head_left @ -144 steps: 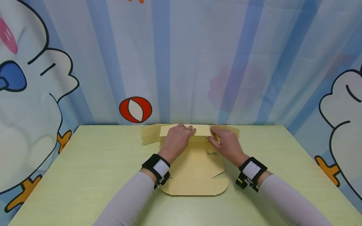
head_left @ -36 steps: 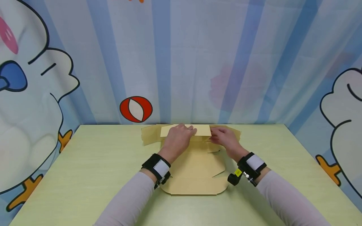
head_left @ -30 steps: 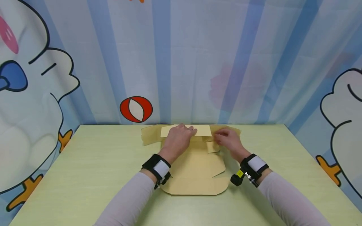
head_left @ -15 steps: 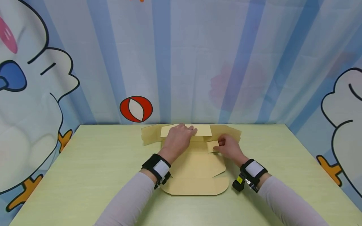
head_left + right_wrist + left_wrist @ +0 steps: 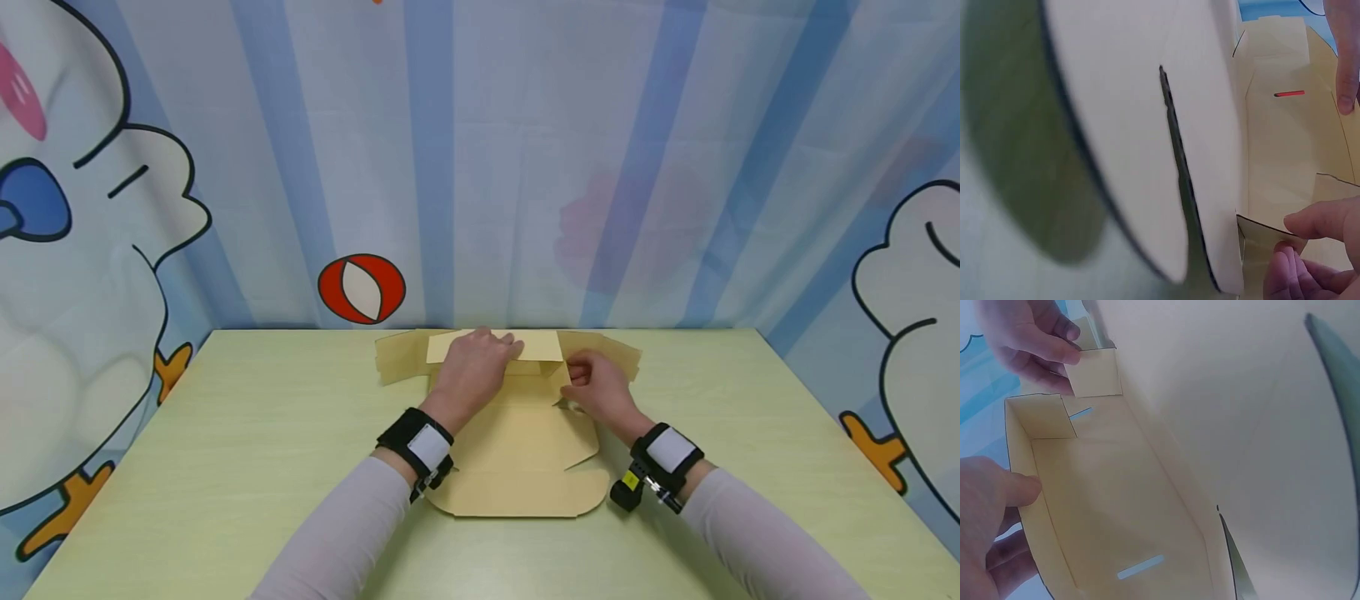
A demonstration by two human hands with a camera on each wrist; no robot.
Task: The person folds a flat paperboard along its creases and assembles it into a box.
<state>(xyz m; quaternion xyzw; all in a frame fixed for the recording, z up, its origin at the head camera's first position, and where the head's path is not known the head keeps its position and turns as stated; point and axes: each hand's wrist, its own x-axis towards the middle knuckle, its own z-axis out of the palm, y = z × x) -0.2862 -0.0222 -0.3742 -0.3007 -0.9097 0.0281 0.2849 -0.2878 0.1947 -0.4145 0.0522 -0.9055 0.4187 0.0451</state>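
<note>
We see that the right hand (image 5: 603,390) has come down from the right end of the folded panel (image 5: 536,344), where it was at first. It now pinches the small cardboard flap (image 5: 1096,374), which has tipped up from the flatter position we saw half a second ago, showing narrower from above.

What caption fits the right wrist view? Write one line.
Fingers of the right hand pinch a cardboard flap; the left hand grips a folded wall.

Showing a striped curtain (image 5: 510,167) beyond the left hand (image 5: 476,371), a printed red-and-white ball (image 5: 362,289) farther left, a pale table (image 5: 262,433) beneath.
</note>
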